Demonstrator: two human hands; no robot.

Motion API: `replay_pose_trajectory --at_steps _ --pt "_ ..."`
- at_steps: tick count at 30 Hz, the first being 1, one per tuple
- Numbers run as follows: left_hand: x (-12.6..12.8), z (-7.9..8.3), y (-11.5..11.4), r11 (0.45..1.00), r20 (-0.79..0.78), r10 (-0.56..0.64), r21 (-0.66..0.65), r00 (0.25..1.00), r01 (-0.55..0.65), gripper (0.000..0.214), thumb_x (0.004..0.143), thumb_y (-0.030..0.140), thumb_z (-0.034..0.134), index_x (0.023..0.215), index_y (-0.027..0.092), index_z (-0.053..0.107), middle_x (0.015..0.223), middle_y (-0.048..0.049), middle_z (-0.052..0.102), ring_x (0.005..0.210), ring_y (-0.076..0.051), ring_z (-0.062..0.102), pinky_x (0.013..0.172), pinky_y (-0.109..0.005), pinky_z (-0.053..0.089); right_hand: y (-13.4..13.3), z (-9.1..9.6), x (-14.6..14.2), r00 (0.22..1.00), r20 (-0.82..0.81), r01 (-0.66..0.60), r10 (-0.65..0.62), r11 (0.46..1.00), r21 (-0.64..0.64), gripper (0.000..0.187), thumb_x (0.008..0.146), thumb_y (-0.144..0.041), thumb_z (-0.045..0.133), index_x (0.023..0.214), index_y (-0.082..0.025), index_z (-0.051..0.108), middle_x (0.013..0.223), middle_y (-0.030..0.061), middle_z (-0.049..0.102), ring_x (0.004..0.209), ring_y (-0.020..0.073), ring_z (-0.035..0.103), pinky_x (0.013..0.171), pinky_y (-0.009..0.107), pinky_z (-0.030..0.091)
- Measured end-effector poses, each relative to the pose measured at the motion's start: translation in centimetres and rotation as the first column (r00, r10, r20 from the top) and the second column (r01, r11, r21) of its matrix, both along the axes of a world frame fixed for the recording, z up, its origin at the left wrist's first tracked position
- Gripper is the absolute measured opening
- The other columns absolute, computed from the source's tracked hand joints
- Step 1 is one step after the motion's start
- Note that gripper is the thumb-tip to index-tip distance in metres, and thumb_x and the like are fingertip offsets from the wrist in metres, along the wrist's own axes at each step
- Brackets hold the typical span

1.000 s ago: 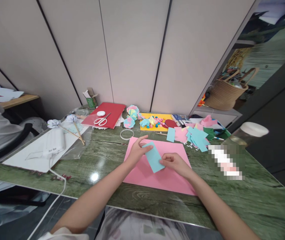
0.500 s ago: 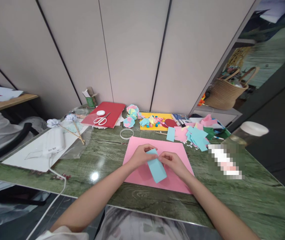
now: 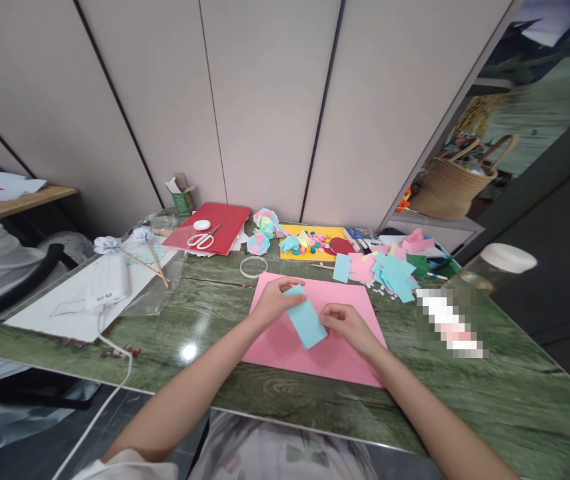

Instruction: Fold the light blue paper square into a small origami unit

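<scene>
A light blue rectangle of paper [image 3: 307, 321] hangs tilted above a large pink sheet [image 3: 269, 353] on the table. At its upper left edge, my left hand [image 3: 279, 300] grips it, thumb in front and fingers behind. My right hand [image 3: 339, 320] is closed in a pinch at the paper's right edge; the exact contact of the fingertips is hard to make out. Just beyond the pink sheet lie a clear ring of tape [image 3: 253, 267] and a small blue paper piece [image 3: 341, 268].
Behind are white-handled scissors [image 3: 201, 240] on a red folder [image 3: 219, 223], crumpled paper balls [image 3: 259, 244] and small coloured bits on a yellow sheet [image 3: 287, 251]. Paper scraps [image 3: 395, 275] and a white-lidded jar [image 3: 505, 259] stand right. Left, a power bank [image 3: 109, 283] trails a cable.
The blue paper has swung up and slightly left, and now shows as one flat face without the earlier crease. My left hand has shifted a little left; my right stays nearly still.
</scene>
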State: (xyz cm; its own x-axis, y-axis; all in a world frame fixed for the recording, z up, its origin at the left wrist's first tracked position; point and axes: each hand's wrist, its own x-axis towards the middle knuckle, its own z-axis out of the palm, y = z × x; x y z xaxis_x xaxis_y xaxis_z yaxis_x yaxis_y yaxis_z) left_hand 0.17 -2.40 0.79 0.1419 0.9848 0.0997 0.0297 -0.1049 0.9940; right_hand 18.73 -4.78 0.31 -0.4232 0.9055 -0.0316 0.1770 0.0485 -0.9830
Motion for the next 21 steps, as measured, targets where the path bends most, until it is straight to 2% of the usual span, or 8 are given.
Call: replay_pose_trajectory --at_steps 3,5,9,13,21 --pt "-0.2 -0.2 0.2 1.000 0.043 0.007 -0.012 0.999 -0.007 0.036 0.057 0.025 0.069 0.092 0.015 0.062 0.097 -0.0090 0.060 0.089 -0.020 0.053 0.063 -0.024 0.044 0.0 0.1 0.0 1.000 0.008 0.010 -0.010 1.000 0.013 0.016 0.071 -0.026 0.053 0.060 -0.015 0.055 0.052 -0.0012 0.052 0.050 0.0108 0.049 0.052 0.023 0.038" --pt "-0.1 -0.5 0.1 0.997 0.138 0.001 -0.072 0.990 0.009 0.040 0.059 0.027 0.069 0.097 0.017 0.059 0.095 -0.0085 0.060 0.085 -0.019 0.055 0.064 -0.025 0.045 0.1 0.2 0.0 0.999 0.012 0.044 -0.044 0.998 0.035 0.017 0.071 -0.028 0.053 0.060 -0.016 0.054 0.051 -0.0014 0.052 0.050 0.0109 0.049 0.052 0.023 0.039" --pt "0.4 -1.3 -0.2 0.962 0.342 -0.073 -0.224 0.937 0.157 0.044 0.059 0.029 0.070 0.098 0.017 0.056 0.096 -0.0085 0.060 0.083 -0.018 0.058 0.072 -0.031 0.046 0.3 0.2 0.2 0.990 0.011 0.140 -0.141 0.986 0.096 0.018 0.073 -0.031 0.052 0.062 -0.017 0.053 0.054 -0.0010 0.054 0.052 0.0118 0.050 0.054 0.024 0.039" --pt "0.6 -1.7 -0.3 0.957 0.320 -0.101 -0.227 0.942 0.179 0.044 0.057 0.029 0.072 0.096 0.015 0.058 0.097 -0.0097 0.061 0.084 -0.018 0.058 0.073 -0.030 0.044 0.4 0.4 0.5 0.982 0.010 0.184 -0.187 0.974 0.132 0.018 0.074 -0.032 0.051 0.063 -0.017 0.053 0.054 -0.0008 0.055 0.053 0.0124 0.050 0.055 0.025 0.039" --pt "0.4 -1.9 -0.1 0.986 0.287 -0.028 -0.148 0.958 0.073 0.044 0.053 0.030 0.073 0.091 0.012 0.060 0.080 -0.0071 0.064 0.065 -0.013 0.056 0.058 -0.023 0.040 0.2 0.7 0.5 0.985 0.015 0.165 -0.169 0.975 0.146 0.019 0.075 -0.032 0.051 0.066 -0.017 0.055 0.057 -0.0001 0.057 0.057 0.0135 0.053 0.059 0.025 0.040"
